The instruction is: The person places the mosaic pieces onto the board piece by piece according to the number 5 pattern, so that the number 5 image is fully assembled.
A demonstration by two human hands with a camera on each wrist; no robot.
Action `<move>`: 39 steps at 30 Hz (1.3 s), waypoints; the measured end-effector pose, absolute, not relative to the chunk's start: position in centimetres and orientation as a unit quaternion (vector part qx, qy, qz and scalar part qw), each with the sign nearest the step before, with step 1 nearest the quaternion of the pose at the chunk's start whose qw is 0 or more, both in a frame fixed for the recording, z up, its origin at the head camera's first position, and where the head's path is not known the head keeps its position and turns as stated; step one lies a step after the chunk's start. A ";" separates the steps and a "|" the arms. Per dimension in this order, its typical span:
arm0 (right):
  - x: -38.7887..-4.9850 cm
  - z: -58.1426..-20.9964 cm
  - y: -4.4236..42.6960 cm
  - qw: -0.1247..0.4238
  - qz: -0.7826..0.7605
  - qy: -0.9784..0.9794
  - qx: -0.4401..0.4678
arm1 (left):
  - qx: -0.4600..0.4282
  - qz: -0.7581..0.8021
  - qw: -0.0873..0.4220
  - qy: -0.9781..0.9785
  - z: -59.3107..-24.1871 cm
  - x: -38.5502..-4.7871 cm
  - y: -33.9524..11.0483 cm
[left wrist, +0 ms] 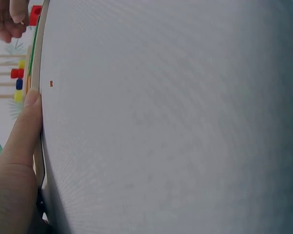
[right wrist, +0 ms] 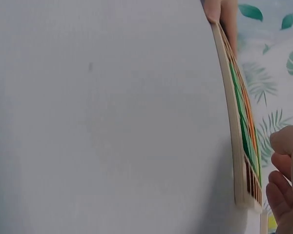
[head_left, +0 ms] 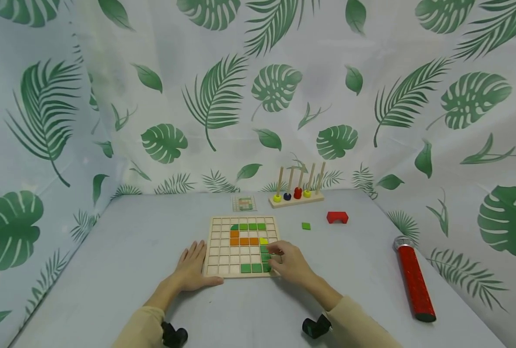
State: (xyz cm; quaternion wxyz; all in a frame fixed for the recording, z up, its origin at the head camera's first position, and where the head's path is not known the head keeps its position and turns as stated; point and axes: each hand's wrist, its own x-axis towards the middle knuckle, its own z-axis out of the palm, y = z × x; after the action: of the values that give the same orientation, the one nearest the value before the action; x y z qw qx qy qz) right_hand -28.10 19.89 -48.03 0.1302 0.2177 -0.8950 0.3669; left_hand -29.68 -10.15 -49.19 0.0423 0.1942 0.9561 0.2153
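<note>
A wooden grid board [head_left: 224,259] lies on the table, with green, orange and yellow square tiles in some of its cells. My left hand [head_left: 191,268] rests at the board's left side, fingers straight, thumb along the near edge; the thumb also shows in the left wrist view. Over the board's right edge is my right hand [head_left: 290,262], near the green tiles [head_left: 256,268] of the lower right. Its fingers [right wrist: 282,190] are loosely bent and apart from the thumb in the right wrist view, where I see nothing between them.
A pattern card [head_left: 244,203] lies behind the board, beside a peg stand [head_left: 297,199] with coloured beads. To the right are a loose green tile [head_left: 306,225], a red arch block [head_left: 337,217] and a red tube [head_left: 416,280] with a black end. Leaf-print curtain surrounds the table.
</note>
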 end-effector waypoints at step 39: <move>-25.2 -48.9 29.2 0.082 0.290 -0.940 0.159 | 0.189 0.219 0.047 0.956 -49.2 -29.7 -10.1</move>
State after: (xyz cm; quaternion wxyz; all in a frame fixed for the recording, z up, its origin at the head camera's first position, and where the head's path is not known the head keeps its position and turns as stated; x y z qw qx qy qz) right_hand -25.17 29.16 -48.87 0.0816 0.1592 -0.9402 0.2899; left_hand -29.74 -10.07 -49.19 0.0468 0.1888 0.9562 0.2186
